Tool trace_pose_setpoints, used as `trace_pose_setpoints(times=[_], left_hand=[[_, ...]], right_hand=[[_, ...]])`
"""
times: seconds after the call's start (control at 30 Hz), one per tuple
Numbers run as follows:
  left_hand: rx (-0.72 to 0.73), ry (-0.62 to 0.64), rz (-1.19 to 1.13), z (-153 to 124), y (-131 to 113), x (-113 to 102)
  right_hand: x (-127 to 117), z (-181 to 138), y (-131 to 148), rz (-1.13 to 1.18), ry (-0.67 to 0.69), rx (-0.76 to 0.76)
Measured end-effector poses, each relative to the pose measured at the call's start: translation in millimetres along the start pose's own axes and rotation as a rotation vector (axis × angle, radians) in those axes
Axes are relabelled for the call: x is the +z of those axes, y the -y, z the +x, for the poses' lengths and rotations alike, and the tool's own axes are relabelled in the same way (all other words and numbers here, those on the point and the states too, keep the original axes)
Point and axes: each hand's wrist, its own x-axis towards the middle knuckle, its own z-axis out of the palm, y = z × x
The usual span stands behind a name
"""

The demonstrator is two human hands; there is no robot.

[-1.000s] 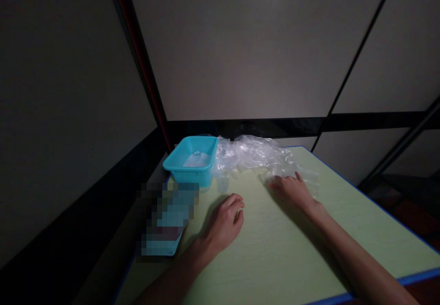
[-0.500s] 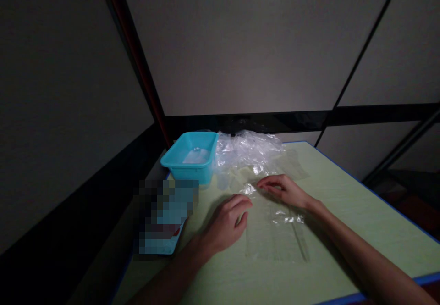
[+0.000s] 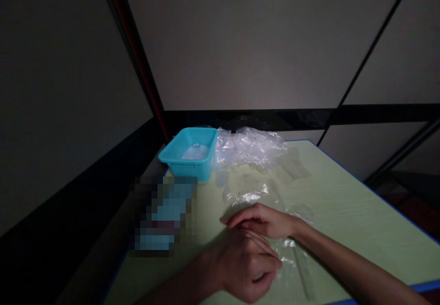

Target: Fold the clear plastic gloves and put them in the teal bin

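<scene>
A clear plastic bag point(image 3: 252, 197) lies crinkled on the pale green table under both my hands, its lower part running toward the near edge. My right hand point(image 3: 263, 220) reaches across it from the right, fingers bent together and pointing left, with the plastic gathered at them. Just in front of and below it, my left hand point(image 3: 249, 263) is closed over the bag, its knuckles up and thumb near the curled forefinger. Whatever sits inside the left fingers is hidden. The two hands overlap in view; whether they touch I cannot tell.
A turquoise plastic basin point(image 3: 187, 163) stands at the back left with something whitish inside. Crumpled clear plastic point(image 3: 254, 146) is heaped beside it. A blurred-out flat object point(image 3: 168, 213) lies at the table's left edge. The table point(image 3: 343, 208) has a blue rim; panelled walls stand behind.
My right hand has come left and nearer with the plastic. My left hand has moved right and nearer, and its fingers have closed. The bag's far part has bunched up.
</scene>
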Motion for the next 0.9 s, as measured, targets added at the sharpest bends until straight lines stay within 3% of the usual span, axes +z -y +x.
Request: trace_pose_setpoints(times=[0.17, 0.3, 0.5, 0.7, 0.83, 0.9], left_hand=[[0.047, 0.002, 0.024, 1.5, -4.2, 4.2], [-0.056, 0.056, 0.121, 5.7, -8.1, -2.7], [-0.067, 0.17, 0.165, 6.0, -13.7, -8.9], [-0.05, 0.205, 0.175, 5.1, -13.6, -9.5], [-0.044, 0.197, 0.158, 4.0, -11.5, -10.8], [-0.029, 0.205, 0.152, 2.9, -10.4, -11.5]], right_hand=[[6.0, 1.4, 1.5, 0.039, -0.042, -0.032], [3.5, -0.5, 1.9, 0.119, -0.067, 0.033], [-6.4, 1.7, 0.1, -0.08, -0.039, -0.053], [-40.4, -5.8, -19.9, -0.188, -0.181, 0.056], [-74.5, -25.7, -30.8, -0.275, -0.393, 0.183], [-88.9, -37.2, -30.7, -0.318, -0.435, 0.215]])
